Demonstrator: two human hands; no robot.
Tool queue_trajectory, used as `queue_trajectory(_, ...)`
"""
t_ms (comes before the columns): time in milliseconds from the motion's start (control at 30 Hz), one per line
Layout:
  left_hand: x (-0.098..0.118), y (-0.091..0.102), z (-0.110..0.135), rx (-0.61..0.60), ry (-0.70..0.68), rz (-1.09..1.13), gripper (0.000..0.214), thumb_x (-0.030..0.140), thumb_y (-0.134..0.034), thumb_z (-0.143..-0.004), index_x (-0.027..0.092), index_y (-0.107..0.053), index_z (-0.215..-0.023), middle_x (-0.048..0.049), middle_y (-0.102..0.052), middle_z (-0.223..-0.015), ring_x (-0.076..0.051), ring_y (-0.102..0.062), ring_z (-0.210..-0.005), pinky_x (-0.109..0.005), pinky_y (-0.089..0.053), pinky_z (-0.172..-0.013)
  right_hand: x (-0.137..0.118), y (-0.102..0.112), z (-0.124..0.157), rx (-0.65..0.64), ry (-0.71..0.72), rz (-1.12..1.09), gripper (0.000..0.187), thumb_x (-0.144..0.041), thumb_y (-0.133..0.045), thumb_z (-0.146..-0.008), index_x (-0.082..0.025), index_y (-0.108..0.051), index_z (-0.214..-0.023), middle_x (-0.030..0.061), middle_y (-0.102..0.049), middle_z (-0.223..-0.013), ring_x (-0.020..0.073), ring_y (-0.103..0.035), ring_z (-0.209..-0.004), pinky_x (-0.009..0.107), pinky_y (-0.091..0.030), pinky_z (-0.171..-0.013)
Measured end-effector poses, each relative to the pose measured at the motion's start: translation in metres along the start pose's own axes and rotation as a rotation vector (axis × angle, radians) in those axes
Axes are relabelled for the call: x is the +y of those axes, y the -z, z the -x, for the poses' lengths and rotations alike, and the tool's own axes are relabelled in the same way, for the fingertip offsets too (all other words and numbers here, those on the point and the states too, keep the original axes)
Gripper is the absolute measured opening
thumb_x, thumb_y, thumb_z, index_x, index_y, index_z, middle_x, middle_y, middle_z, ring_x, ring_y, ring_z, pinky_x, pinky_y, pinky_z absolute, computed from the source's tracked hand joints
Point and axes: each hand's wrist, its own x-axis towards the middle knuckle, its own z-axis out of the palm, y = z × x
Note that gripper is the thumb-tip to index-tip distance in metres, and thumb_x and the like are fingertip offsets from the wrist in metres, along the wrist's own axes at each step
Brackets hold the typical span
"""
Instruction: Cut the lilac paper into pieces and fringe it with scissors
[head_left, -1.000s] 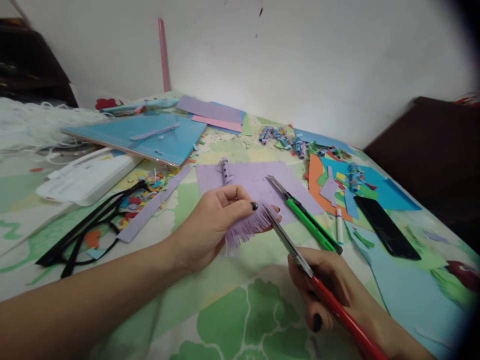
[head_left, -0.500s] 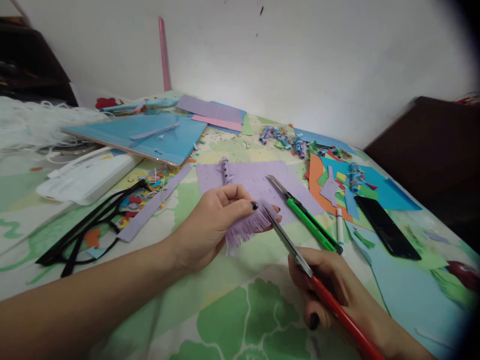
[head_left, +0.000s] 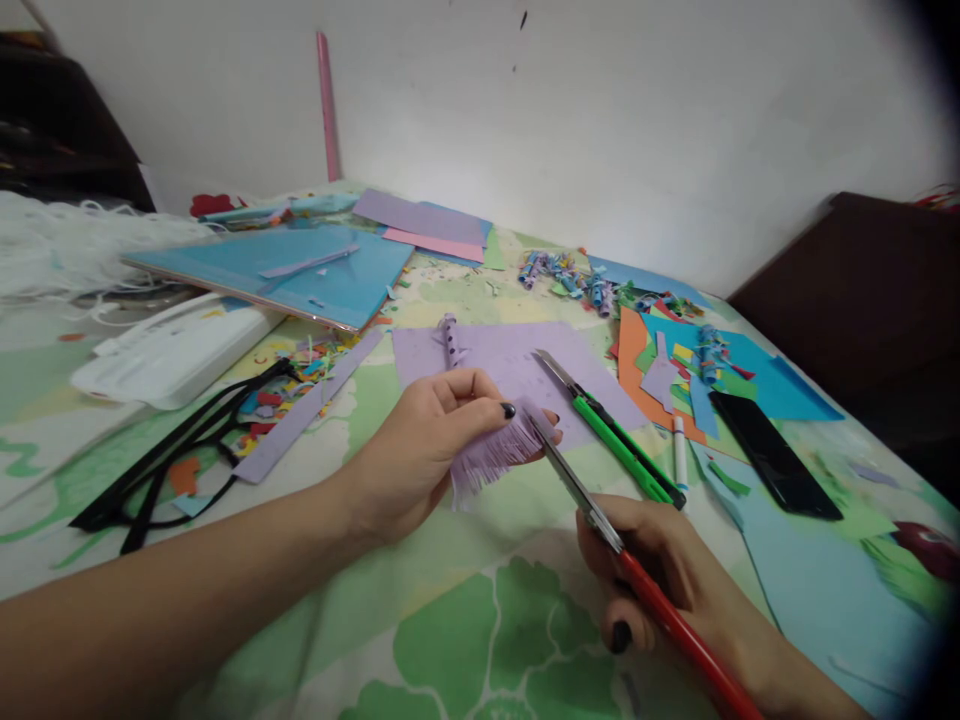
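Observation:
Pinched in my left hand point(head_left: 420, 450) is a purple paper strip point(head_left: 487, 455) with a finely cut fringe along its lower edge. My right hand point(head_left: 667, 570) is closed round red-handled scissors point(head_left: 574, 485), whose metal blades reach up to the strip's right end beside my left fingertips. Behind my hands a larger purple sheet point(head_left: 510, 350) lies flat. On it sits a small rolled purple paper tube point(head_left: 450, 340) with dark spots. A green utility knife point(head_left: 622, 440), its blade out, rests partly on that sheet, close to my right hand.
Black glasses point(head_left: 225, 420) and paper scraps point(head_left: 277, 400) lie left, by a white case point(head_left: 180, 350) and a blue board point(head_left: 285, 270). Rightward are a marker point(head_left: 679, 455), a black phone point(head_left: 776, 455) and coloured paper point(head_left: 780, 380). Fringed paper rolls point(head_left: 566, 275) sit near the wall.
The right thumb and the red scissor handles have shifted slightly. My left hand, the fringed strip and everything on the table look the same.

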Motion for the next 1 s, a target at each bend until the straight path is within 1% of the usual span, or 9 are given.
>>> queue_trajectory(200,0.0001,0.0001,-0.0011,0.007,0.006,-0.001,0.015,0.015,-0.063,-0.076,0.016,-0.052,-0.066,-0.0094,-0.075,-0.084,-0.024,-0.070,-0.089,-0.038,-0.054,-0.082,0.0016,0.0000,0.0002,0.007,-0.003,0.022,0.047,-0.050,-0.073,-0.068,-0.020,-0.038,-0.061,-0.0063,-0.030,-0.057,0.0094,-0.023,-0.052,0.022,-0.022,-0.044)
queue_trajectory(433,-0.0007,0.0006,-0.0013,0.008,0.001,0.010,0.015,0.018,-0.066,-0.074,0.016,-0.053,-0.066,-0.0089,-0.075,-0.084,-0.025,-0.070,-0.090,-0.040,-0.053,-0.084,0.0018,-0.0002,-0.0004,-0.002,0.001,0.001,0.047,-0.049,-0.074,-0.069,-0.020,-0.037,-0.061,-0.0065,-0.030,-0.057,0.0092,-0.023,-0.052,0.022,-0.021,-0.044)
queue_trajectory(600,-0.0009,0.0010,-0.0005,-0.008,-0.005,0.010,0.015,0.016,-0.065,-0.075,0.017,-0.052,-0.067,-0.0085,-0.075,-0.083,-0.024,-0.070,-0.089,-0.038,-0.053,-0.083,0.0043,0.0005,-0.0001,0.001,0.000,0.001,0.048,-0.050,-0.075,-0.068,-0.020,-0.037,-0.061,-0.0068,-0.029,-0.057,0.0090,-0.023,-0.052,0.022,-0.020,-0.044)
queue_trajectory(833,-0.0003,0.0003,-0.0006,0.007,0.000,0.016,0.015,0.017,-0.066,-0.073,0.017,-0.053,-0.067,-0.0090,-0.074,-0.084,-0.026,-0.070,-0.090,-0.040,-0.053,-0.084,0.0077,0.0006,0.0023,-0.008,-0.013,-0.038,0.045,-0.047,-0.074,-0.070,-0.020,-0.039,-0.063,-0.0069,-0.030,-0.057,0.0085,-0.022,-0.051,0.021,-0.021,-0.043)
queue_trajectory(1000,-0.0002,-0.0007,-0.0008,0.004,-0.005,0.010,0.015,0.015,-0.065,-0.074,0.016,-0.053,-0.066,-0.0085,-0.074,-0.083,-0.025,-0.071,-0.088,-0.040,-0.053,-0.083,0.0078,0.0008,0.0020,-0.002,-0.030,-0.009,0.047,-0.049,-0.075,-0.068,-0.020,-0.038,-0.062,-0.0069,-0.030,-0.056,0.0084,-0.023,-0.051,0.022,-0.020,-0.043)
